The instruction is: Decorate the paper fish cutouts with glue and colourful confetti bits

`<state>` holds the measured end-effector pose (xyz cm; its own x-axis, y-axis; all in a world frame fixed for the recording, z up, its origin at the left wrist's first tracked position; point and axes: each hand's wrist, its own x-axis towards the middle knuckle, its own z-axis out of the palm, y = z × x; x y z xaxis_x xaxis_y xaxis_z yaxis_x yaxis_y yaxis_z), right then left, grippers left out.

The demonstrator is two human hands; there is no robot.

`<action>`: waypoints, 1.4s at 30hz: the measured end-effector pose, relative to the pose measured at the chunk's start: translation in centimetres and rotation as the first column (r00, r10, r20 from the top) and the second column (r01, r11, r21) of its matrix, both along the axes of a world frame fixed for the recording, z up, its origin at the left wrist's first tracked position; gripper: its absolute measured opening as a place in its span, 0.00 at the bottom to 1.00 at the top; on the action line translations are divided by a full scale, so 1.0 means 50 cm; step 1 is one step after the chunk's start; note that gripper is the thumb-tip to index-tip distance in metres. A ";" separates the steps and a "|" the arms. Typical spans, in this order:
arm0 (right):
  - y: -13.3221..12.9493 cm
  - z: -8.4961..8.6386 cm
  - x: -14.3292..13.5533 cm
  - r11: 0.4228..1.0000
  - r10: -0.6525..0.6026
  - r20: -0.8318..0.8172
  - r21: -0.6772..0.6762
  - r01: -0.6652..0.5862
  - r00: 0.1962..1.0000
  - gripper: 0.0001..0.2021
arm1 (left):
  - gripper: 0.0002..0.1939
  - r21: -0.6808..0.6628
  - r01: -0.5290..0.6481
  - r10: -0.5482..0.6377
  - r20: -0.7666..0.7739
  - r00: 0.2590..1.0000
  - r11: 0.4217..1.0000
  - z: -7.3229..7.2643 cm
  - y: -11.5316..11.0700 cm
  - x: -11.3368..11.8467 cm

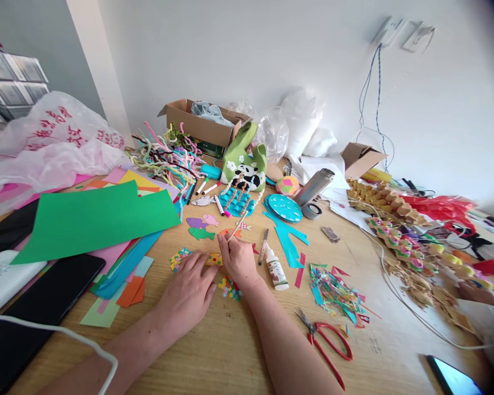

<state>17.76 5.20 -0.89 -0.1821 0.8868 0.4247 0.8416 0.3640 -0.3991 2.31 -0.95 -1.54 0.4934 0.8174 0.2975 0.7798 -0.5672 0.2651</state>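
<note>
My right hand (239,259) is closed round a thin pale stick (237,226) that slants up toward a blue paper piece with twisted cords (236,202). My left hand (190,282) lies with fingers spread over a yellow dotted paper piece (214,259), whose end shows between the hands. Small colourful paper bits (229,288) lie under and beside the hands. Just beyond are paper fish, among them a purple one (196,223) and a green one (201,233). A white glue bottle (276,271) and a pen (263,247) lie right of my right hand.
Red-handled scissors (331,340) lie at the front right, below a heap of paper scraps (337,291). Green paper (94,219) covers the left side. A green panda bag (247,162), a metal flask (315,186) and a cardboard box (201,123) stand behind. Another person's hand (480,295) shows far right.
</note>
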 end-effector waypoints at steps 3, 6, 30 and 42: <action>0.000 0.000 0.000 1.000 -0.007 -0.019 -0.014 0.006 1.000 0.25 | 0.16 0.041 -0.011 0.010 0.017 1.000 0.999 -0.006 0.002 0.000; 0.000 0.002 0.000 1.000 -0.010 -0.038 -0.030 0.009 0.999 0.25 | 0.17 0.066 -0.024 0.022 0.027 0.999 0.998 -0.008 0.007 0.002; -0.001 0.017 0.022 0.991 -0.136 -0.534 -0.062 0.122 0.834 0.28 | 0.17 0.132 -0.093 0.100 -0.045 0.994 0.987 -0.012 0.025 0.017; -0.074 0.039 0.085 0.982 0.185 -0.261 0.022 -0.186 0.948 0.14 | 0.16 0.142 -0.069 0.064 0.037 0.997 0.988 0.030 0.005 -0.006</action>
<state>21.99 1.49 1.06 -0.2267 0.8493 0.4768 0.6260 0.5021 -0.5967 1.98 -0.69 -0.03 0.4277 0.7960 0.4283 0.8094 -0.5482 0.2105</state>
